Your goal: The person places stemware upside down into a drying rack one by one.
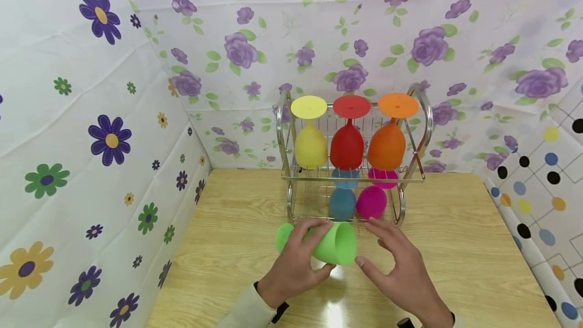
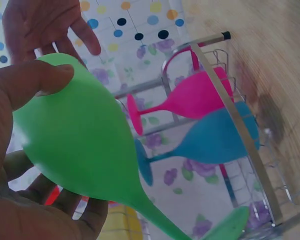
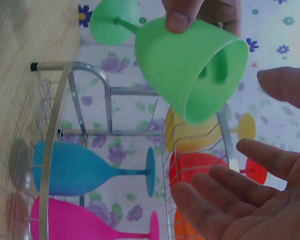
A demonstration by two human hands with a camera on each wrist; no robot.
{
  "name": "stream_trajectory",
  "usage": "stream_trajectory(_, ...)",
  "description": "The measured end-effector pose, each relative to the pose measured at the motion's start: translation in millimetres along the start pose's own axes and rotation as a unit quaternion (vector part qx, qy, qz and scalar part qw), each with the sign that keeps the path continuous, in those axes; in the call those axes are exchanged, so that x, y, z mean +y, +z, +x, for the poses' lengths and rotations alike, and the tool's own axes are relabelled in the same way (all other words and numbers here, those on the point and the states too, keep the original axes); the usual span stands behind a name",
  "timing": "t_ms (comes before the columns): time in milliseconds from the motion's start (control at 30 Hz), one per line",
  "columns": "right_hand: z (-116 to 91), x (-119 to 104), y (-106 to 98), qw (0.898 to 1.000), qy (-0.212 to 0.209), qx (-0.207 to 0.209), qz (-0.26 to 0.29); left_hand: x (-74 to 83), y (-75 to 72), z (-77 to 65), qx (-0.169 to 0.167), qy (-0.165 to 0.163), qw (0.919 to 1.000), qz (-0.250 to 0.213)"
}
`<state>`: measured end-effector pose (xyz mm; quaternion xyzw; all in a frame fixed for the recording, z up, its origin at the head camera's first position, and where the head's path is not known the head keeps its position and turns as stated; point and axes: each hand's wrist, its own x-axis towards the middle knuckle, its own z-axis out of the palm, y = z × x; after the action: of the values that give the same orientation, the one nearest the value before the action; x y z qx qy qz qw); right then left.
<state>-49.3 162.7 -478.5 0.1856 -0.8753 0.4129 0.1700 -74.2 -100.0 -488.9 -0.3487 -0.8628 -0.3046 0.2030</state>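
Hands: the left hand (image 1: 296, 262) grips the green glass (image 1: 334, 243) above the desk (image 1: 455, 247), in front of the rack (image 1: 291, 186); its stem points to 9 o'clock, mouth at 3. The right hand (image 1: 401, 267) lies open just beside the mouth, not touching.

the green goblet (image 1: 334, 243) is a soft-looking, matte, lime-coloured stemmed cup with a rounded bowl, a thin stem and a flat round foot. it lies on its side above the wooden table (image 1: 455, 247), just in front of the wire rack (image 1: 421, 115), its open mouth turned to the right and its foot (image 1: 283, 236) pointing left. the left hand (image 1: 296, 267) grips the bowl, thumb on one side and fingers wrapped round the other. in the right wrist view the mouth faces the camera and the inside looks empty, with fingers showing as dark shapes through the wall.
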Motion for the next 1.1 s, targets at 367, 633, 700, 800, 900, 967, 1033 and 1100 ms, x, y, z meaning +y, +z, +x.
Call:
stream_trajectory(367, -3, -16, 9, 0.998, -0.015, -0.043, 0.037, 21.0, -0.3, 10.7, -0.012, 0.09, 0.991, 0.099)
stream_trajectory(633, -4, -13, 11, 0.995, 0.007, -0.025, 0.095, 23.3, -2.1, 9.1, -0.021, 0.091, 0.9895, 0.11)
stream_trajectory(700, -4, -11, 11, 0.994, 0.018, -0.014, 0.103, 22.2, -2.2, 7.5, -0.017, 0.078, 0.9925, 0.092)
stream_trajectory(800, -3, -7, 11, 0.992, 0.04, 0.007, 0.115, 20.9, -2.4, 3.2, -0.006, 0.049, 0.9975, 0.05)
stream_trajectory(900, -3, -4, 11, 0.99, 0.061, 0.028, 0.127, 21.5, -2.6, -2.4, 0.014, 0.014, 0.9998, 0.0)
stream_trajectory(967, -3, -3, 11, 0.987, 0.068, 0.038, 0.142, 22.0, -1.7, -6.0, 0.038, -0.008, 0.9985, -0.038)
stream_trajectory(1033, -3, -2, 10, 0.982, 0.073, 0.044, 0.168, 22.4, 0.2, -8.7, 0.067, -0.028, 0.9949, -0.07)
stream_trajectory(1100, -3, -2, 10, 0.975, 0.077, 0.046, 0.204, 22.9, 2.9, -11.0, 0.094, -0.048, 0.9895, -0.099)
